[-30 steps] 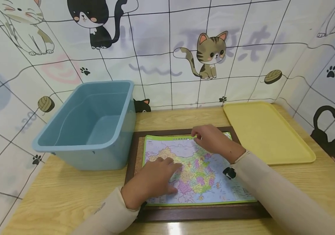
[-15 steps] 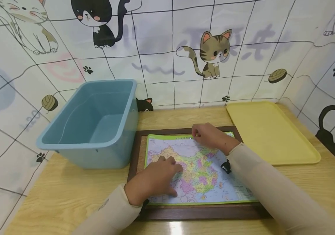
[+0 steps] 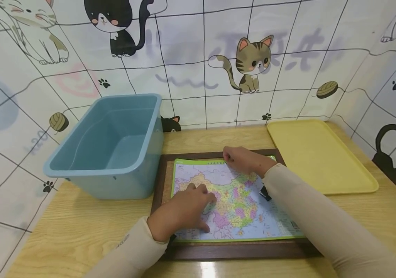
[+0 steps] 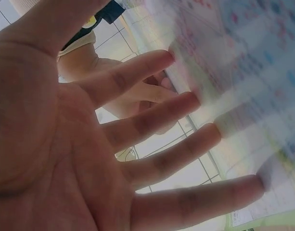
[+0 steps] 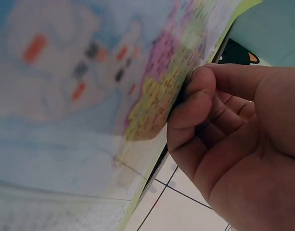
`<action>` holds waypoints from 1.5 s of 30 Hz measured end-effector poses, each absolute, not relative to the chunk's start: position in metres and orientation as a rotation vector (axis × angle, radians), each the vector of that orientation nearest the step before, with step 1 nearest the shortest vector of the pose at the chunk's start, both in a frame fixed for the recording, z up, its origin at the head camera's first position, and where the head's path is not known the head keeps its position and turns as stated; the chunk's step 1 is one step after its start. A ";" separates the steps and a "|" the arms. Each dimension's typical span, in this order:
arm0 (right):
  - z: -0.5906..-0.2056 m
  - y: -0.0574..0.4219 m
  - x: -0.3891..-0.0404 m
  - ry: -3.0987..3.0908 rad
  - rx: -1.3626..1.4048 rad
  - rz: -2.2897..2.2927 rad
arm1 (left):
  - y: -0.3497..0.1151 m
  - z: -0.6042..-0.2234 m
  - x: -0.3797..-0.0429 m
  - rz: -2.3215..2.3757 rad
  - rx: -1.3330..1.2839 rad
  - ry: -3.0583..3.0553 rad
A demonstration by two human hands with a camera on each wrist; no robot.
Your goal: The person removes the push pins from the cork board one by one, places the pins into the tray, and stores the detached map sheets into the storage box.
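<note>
A paper map [image 3: 237, 227] with a green border and coloured regions lies on a cork board in a dark brown frame [image 3: 239, 251]. Over its left half, my left hand [image 3: 185, 206] spreads its fingers; in the left wrist view the fingertips [image 4: 212, 131] press on the map. At the top border, my right hand [image 3: 243, 158] has its fingers curled, thumb and forefinger pinched together right by a small shiny spot [image 3: 225, 163]. In the right wrist view the thumb tip [image 5: 202, 72] meets the map beside its edge; I cannot tell what the pinch holds.
A deep blue plastic tub [image 3: 93, 173] stands left of the board, against its frame. At the back right lies a yellow tray [image 3: 323, 158], next to the frame's corner. Behind the wooden table [image 3: 80, 231] rises a cat-patterned wall cover [image 3: 184, 77].
My right hand has shifted slightly left along the top border, its forearm swinging inward and its fingers drawing closer together. The left hand keeps its place on the map.
</note>
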State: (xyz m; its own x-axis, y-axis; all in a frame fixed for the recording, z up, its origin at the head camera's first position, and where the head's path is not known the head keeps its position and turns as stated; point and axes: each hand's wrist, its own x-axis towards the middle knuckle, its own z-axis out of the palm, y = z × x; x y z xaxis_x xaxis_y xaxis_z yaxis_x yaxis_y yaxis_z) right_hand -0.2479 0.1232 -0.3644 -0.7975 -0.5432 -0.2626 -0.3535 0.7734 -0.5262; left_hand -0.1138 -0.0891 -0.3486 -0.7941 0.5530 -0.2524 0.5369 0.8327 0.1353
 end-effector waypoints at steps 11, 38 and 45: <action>-0.364 0.122 -0.253 2.500 -0.662 -0.621 | -0.091 -0.348 -0.113 0.095 0.833 2.725; -0.360 0.122 -0.266 2.420 -0.647 -0.622 | -0.091 -0.344 -0.116 0.077 0.854 2.725; -0.364 0.120 -0.265 2.401 -0.648 -0.629 | -0.091 -0.346 -0.114 0.082 0.837 2.731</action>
State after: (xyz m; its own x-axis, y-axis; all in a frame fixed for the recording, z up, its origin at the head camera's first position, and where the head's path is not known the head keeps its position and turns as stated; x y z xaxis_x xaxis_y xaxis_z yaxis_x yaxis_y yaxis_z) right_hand -0.2649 0.1203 -0.3637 -0.7213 -0.5684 -0.3959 -0.3015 0.7722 -0.5593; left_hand -0.1141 -0.0915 -0.3465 -0.7917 0.5565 -0.2518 0.5404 0.8303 0.1360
